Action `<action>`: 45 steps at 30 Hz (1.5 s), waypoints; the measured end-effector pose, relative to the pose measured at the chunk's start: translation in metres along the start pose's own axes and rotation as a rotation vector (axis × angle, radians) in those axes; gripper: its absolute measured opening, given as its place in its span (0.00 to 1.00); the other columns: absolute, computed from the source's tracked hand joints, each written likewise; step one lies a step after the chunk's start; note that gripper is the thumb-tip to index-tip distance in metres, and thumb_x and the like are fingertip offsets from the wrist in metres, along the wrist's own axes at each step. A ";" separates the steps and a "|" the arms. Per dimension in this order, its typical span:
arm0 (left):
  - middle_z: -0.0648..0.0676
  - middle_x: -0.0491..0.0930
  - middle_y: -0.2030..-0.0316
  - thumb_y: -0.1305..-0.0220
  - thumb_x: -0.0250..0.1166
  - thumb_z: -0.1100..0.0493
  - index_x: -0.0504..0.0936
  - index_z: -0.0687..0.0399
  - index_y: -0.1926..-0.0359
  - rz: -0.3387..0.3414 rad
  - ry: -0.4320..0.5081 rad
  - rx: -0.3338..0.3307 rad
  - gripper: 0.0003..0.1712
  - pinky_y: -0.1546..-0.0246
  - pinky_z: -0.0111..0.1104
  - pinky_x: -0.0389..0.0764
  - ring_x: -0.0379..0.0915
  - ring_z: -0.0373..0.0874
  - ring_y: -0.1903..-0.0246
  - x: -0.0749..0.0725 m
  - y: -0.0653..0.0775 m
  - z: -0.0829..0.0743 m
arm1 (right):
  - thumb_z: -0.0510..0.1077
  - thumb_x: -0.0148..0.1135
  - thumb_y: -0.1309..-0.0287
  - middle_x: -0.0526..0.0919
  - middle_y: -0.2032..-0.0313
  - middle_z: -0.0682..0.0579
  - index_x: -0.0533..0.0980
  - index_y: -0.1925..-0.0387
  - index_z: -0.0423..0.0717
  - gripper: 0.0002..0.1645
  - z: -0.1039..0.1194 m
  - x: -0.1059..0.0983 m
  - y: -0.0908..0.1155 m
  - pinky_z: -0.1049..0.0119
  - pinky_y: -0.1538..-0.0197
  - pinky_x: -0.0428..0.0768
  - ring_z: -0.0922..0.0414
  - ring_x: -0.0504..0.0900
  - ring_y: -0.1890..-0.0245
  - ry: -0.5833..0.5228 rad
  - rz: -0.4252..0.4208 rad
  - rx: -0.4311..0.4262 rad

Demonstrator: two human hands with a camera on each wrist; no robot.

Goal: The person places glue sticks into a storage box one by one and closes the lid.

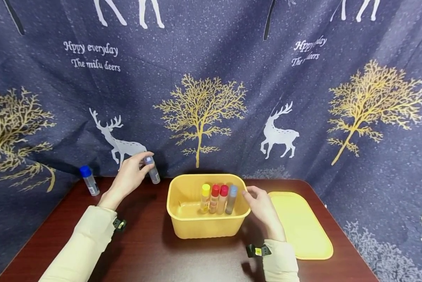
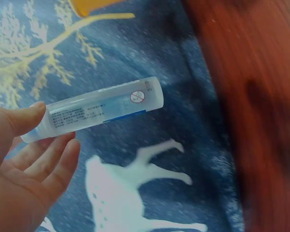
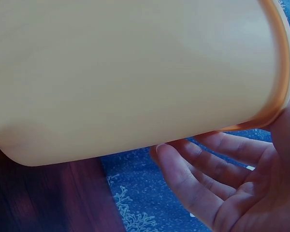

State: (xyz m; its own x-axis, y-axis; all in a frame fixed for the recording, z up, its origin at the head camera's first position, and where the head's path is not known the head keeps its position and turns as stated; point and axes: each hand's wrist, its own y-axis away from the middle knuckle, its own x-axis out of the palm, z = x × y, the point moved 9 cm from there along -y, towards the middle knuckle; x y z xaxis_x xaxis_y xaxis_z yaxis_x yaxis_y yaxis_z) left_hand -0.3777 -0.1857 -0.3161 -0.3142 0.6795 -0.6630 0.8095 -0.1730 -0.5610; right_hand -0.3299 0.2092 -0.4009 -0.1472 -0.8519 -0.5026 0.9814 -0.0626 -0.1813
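My left hand point(image 1: 131, 172) pinches a translucent glue stick point(image 1: 155, 176) by its top end, thumb on one side and fingers on the other. It is tilted above the back left of the table. The left wrist view shows the printed label on the tube point(image 2: 106, 107). At the right end of a yellow plastic box point(image 1: 207, 229), my right hand point(image 1: 263, 209) grips the rim; in the right wrist view its fingers point(image 3: 176, 166) lie along the outer wall. Inside the box several glue sticks stand upright in a row: yellow-capped point(image 1: 205, 199), red-capped point(image 1: 214, 199) and pale-blue-capped point(image 1: 231, 199).
Another glue stick with a blue cap point(image 1: 89, 181) stands at the table's back left. A yellow lid point(image 1: 299, 227) lies flat to the right of the box. Behind the dark red-brown table point(image 1: 140, 250) hangs a blue cloth point(image 1: 211, 47) printed with deer and trees.
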 end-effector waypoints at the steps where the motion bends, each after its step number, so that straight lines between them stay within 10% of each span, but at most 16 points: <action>1: 0.64 0.80 0.53 0.37 0.66 0.65 0.78 0.62 0.44 0.004 0.004 0.011 0.20 0.59 0.50 0.77 0.79 0.57 0.61 0.000 -0.001 -0.005 | 0.43 0.58 0.32 0.85 0.57 0.39 0.79 0.51 0.36 0.15 0.000 0.000 0.000 0.51 0.50 0.77 0.46 0.84 0.58 0.001 -0.003 -0.004; 15: 0.58 0.80 0.53 0.36 0.66 0.62 0.78 0.57 0.42 0.056 0.025 0.088 0.21 0.72 0.39 0.70 0.66 0.45 0.76 0.003 -0.002 -0.056 | 0.42 0.58 0.33 0.86 0.59 0.41 0.80 0.52 0.37 0.14 0.000 0.000 -0.001 0.52 0.51 0.78 0.50 0.84 0.60 0.017 -0.006 -0.013; 31: 0.54 0.79 0.51 0.33 0.65 0.59 0.78 0.53 0.41 0.066 0.025 0.174 0.21 0.69 0.37 0.74 0.71 0.43 0.70 -0.001 -0.002 -0.090 | 0.43 0.58 0.33 0.85 0.59 0.40 0.79 0.51 0.36 0.15 -0.001 0.000 -0.001 0.51 0.50 0.78 0.43 0.84 0.58 0.013 -0.002 0.000; 45: 0.54 0.81 0.53 0.34 0.65 0.61 0.79 0.56 0.42 0.219 0.066 0.189 0.19 0.64 0.37 0.79 0.78 0.44 0.60 0.041 0.002 -0.100 | 0.43 0.58 0.33 0.85 0.59 0.40 0.79 0.52 0.37 0.15 0.001 -0.001 0.000 0.51 0.49 0.77 0.44 0.84 0.58 0.025 -0.007 -0.006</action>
State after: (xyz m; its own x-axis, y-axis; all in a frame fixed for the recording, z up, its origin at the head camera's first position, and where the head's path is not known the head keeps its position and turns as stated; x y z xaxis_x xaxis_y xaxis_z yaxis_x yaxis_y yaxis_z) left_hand -0.3393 -0.0870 -0.2945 -0.1040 0.6554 -0.7480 0.7461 -0.4459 -0.4945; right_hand -0.3295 0.2093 -0.3994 -0.1571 -0.8382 -0.5223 0.9796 -0.0651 -0.1903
